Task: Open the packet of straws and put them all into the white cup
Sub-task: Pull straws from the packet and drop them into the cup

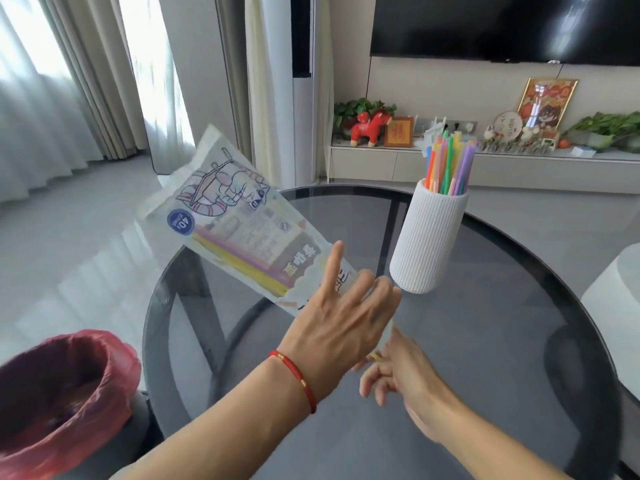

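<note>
While the left hand (341,317) holds the near end of the clear plastic straw packet with the cartoon picture (239,223), its first finger sticks out straight and the other fingers seem to curl on the plastic. That packet tips up and away from the grip, to the left, held above the table. It looks almost flat, but some yellow and purple stripes show inside; I cannot tell if they are straws or just print.

Just below the grip, the right hand (398,372) hangs with loose fingers near the packet's open end. I cannot tell if it pinches anything.

Up and right of the grip stands the tall white ribbed cup (427,237), stuffed with bright coloured straws (448,164). So the job looks nearly done; maybe only a check of the packet is left.

Under everything is a round dark glass table (485,341). Far left of the grip sits a bin with a red bag (65,386). Behind are curtains (79,74), a television (502,26) and a shelf with plants and toys.
</note>
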A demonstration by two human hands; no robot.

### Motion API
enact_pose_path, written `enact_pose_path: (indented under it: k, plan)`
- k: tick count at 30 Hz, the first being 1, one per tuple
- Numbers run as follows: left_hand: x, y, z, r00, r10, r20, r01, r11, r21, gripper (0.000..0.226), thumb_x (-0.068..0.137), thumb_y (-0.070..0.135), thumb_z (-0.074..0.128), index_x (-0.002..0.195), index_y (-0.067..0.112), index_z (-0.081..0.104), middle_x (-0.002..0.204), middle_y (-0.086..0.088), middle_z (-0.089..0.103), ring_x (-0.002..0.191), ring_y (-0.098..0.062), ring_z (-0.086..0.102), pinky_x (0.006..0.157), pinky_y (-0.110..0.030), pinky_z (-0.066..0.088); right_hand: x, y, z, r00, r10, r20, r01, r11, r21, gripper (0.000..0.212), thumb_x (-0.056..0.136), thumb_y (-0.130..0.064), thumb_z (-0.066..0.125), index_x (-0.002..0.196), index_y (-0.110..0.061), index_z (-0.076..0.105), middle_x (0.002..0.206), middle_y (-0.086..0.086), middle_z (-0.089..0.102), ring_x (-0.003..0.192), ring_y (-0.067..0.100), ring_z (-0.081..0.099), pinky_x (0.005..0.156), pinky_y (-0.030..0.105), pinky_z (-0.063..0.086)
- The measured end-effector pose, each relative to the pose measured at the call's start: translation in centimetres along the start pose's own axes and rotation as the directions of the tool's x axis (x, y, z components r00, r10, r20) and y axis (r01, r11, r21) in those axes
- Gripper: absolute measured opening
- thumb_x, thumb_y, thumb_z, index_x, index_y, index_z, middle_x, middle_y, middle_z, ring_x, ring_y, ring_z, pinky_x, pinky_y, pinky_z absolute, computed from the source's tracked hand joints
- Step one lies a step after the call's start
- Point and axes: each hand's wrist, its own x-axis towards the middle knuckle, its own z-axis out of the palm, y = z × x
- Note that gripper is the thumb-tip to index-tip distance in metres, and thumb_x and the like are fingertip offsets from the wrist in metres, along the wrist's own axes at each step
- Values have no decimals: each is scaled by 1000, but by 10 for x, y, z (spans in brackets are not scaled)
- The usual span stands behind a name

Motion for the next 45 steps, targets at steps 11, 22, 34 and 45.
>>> enact_pose_path:
  k: [11, 22, 34, 45]
  plan:
    - [14, -16, -15, 986, 158, -60, -143, 968, 207, 78, 72, -4, 37, 149, 9, 24, 126, -15, 44, 119, -36, 44, 110, -76, 19, 9, -6, -8, 976, 190, 111, -219, 800, 558, 14, 106, -11, 58, 105, 1, 63, 77, 20, 77, 59, 26, 75, 49, 26, 60]
    - [-6, -14, 42, 957, -192, 217, 236, 951, -200, 122, 52, 48, 74, 154, 25, 12, 137, -4, 39, 121, -27, 46, 107, -73, 19, 22, -28, -61, 998, 15, -66, 26, 817, 576, 4, 91, 6, 73, 94, 8, 75, 75, 12, 76, 56, 12, 74, 58, 16, 61]
    - [-20, -25, 65, 914, -235, 330, 398, 676, -620, 111, 62, 88, 48, 152, 39, 5, 157, 6, 18, 146, -18, 15, 117, -68, 3, -5, -64, -141, 806, -435, -401, 544, 813, 210, 11, 90, -15, 80, 79, -12, 81, 69, 0, 72, 60, 11, 66, 61, 17, 55]
    - [7, 19, 42, 969, -246, 31, 211, 754, -622, 32, 103, 48, 24, 87, 20, 28, 56, 3, 31, 48, -28, 29, 48, -38, 26, -6, -56, -116, 888, -451, -84, 451, 823, 346, 15, 92, -25, 67, 88, -14, 77, 81, 5, 65, 53, 8, 58, 43, 15, 43]
